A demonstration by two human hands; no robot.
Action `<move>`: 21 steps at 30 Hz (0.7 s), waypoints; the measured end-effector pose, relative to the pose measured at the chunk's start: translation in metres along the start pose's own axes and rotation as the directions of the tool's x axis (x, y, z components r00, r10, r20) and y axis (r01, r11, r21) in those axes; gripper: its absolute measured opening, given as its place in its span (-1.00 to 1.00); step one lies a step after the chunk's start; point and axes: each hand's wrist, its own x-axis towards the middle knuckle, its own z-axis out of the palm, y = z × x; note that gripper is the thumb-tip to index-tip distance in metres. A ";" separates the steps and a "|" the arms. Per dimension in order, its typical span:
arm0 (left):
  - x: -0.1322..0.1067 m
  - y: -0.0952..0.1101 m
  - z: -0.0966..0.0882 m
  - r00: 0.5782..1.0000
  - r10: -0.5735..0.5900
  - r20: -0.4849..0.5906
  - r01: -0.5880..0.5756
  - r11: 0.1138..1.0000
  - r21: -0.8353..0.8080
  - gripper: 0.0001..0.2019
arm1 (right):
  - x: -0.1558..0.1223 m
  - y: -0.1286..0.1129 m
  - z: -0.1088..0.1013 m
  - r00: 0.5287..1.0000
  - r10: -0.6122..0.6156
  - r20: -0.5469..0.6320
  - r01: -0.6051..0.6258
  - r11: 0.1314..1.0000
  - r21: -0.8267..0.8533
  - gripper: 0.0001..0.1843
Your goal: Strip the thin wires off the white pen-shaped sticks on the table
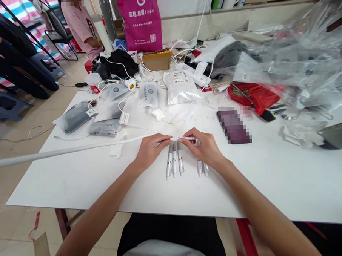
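My left hand and my right hand meet over the middle of the white table. Both pinch the same slim white pen, held level between them, one hand at each end. Under the hands lie three silver pens side by side, pointing toward me. Two more short silver pens lie just right of them, partly covered by my right hand.
Grey and silver plastic pouches and white cables lie at the table's far left. A magenta bag, a cardboard box, a red bag and clear plastic wrap crowd the back and right. A person in pink sits beyond.
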 end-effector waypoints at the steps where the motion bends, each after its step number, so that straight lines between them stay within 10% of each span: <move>1: 0.000 0.000 0.000 1.000 0.013 -0.004 -0.013 1.000 -0.005 -0.80 | 0.000 0.002 0.000 1.000 -0.003 0.030 0.004 1.000 -0.031 -0.58; 9: 0.002 0.000 -0.001 0.991 0.133 -0.029 -0.132 0.991 0.035 -0.83 | -0.003 0.001 -0.002 0.971 -0.049 0.233 0.055 0.998 -0.015 -0.75; 21: 0.013 0.003 -0.020 0.994 -0.093 -0.053 0.083 0.982 -0.167 -0.75 | 0.000 0.005 0.001 0.996 -0.085 -0.025 0.085 0.996 -0.014 -0.84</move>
